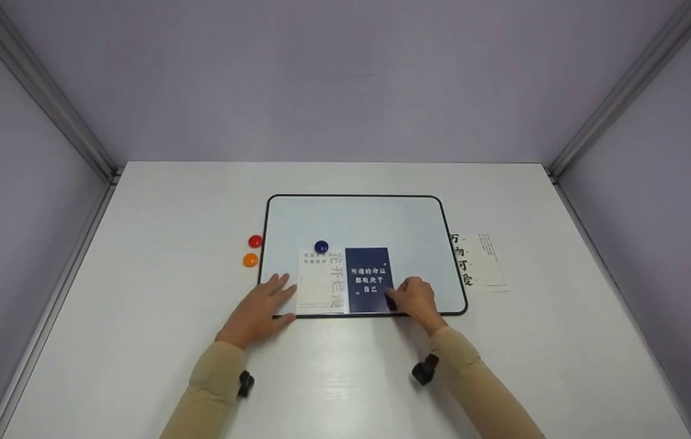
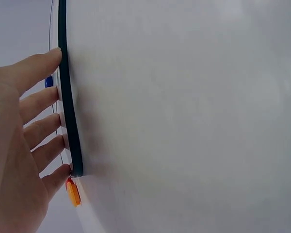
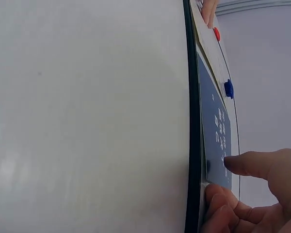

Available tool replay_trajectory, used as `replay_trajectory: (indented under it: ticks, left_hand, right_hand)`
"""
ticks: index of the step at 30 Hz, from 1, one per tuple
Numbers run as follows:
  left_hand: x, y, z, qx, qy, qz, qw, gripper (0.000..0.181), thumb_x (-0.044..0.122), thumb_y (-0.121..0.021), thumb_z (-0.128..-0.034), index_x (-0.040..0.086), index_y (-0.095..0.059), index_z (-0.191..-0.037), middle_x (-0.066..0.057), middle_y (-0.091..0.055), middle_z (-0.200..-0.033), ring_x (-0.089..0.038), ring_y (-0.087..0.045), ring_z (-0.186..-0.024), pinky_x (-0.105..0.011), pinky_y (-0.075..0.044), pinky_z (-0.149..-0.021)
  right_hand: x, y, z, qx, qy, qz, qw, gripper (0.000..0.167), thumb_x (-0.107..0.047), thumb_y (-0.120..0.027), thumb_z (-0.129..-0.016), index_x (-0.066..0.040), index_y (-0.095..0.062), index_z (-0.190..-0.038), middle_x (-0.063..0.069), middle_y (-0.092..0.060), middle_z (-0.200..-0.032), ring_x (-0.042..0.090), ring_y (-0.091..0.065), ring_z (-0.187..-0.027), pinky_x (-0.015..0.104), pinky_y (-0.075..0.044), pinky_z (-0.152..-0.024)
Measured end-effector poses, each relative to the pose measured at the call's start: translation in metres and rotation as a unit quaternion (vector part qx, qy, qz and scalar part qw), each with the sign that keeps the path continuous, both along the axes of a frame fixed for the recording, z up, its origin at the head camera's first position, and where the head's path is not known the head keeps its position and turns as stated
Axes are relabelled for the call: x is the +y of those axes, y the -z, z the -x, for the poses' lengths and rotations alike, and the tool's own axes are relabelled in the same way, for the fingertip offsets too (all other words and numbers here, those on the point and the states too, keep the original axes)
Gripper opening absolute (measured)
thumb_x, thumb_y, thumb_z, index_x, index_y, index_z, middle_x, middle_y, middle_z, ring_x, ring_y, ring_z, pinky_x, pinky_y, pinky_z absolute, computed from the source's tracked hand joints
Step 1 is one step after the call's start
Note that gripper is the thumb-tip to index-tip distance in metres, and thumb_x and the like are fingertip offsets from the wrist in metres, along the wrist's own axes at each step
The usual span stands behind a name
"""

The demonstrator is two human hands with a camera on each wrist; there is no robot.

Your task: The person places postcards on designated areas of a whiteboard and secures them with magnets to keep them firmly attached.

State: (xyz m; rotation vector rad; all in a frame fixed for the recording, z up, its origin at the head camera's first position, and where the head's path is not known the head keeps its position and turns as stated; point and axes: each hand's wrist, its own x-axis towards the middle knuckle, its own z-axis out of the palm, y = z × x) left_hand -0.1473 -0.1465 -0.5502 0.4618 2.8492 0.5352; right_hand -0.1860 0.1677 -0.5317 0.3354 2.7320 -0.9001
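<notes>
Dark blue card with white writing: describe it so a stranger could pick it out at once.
On the white table, find the black-rimmed white rectangular board. Along its near edge, the dark blue rectangular card lies between a pale rectangular card and the person's right hand. Only this card is dark, with white characters.

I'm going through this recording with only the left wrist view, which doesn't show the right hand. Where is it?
Observer: In the head view, the right hand is at the lower right edge of a dark blue card on the whiteboard.
Operator: Does anything lie next to that card?
Observer: Yes, a pale card with printed characters lies directly to its left.
Operator: What about beyond the board's right edge?
Observer: A loose printed sheet lies on the white table there.
</notes>
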Motion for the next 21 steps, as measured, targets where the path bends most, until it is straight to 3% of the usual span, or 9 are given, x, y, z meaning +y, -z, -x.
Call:
replay_trajectory:
  ticks: [10, 21]
  left_hand:
    - [0.0, -0.003, -0.001, -0.002, -0.003, -0.013, 0.9999, 0.059, 0.039, -0.061, -0.0925, 0.018, -0.044, -0.145, -0.004, -0.032, -0.159, -0.026, -0.026, -0.151, -0.047, -0.026, -0.123]
    - [0.0, -0.005, -0.003, -0.001, -0.004, -0.013, 0.9999, 0.058, 0.037, -0.061, -0.0928, 0.017, -0.045, -0.145, -0.005, -0.032, -0.159, -0.027, -0.026, -0.151, -0.047, -0.024, -0.124]
  right_hand:
    - [0.005, -0.001, -0.009, 0.055, -0.017, 0.018, 0.9982, 0.02, -0.018, -0.067, -0.088, -0.003, -0.059, -0.079, 0.003, -0.056, -0.071, 0.014, -0.049, -0.066, 0.021, -0.037, -0.057]
    - [0.009, -0.006, -0.016, 0.121, -0.098, -0.017, 0.9877, 0.013, -0.014, -0.065, -0.09, -0.002, -0.063, -0.086, 0.008, -0.063, -0.077, 0.015, -0.052, -0.069, 0.027, -0.043, -0.061]
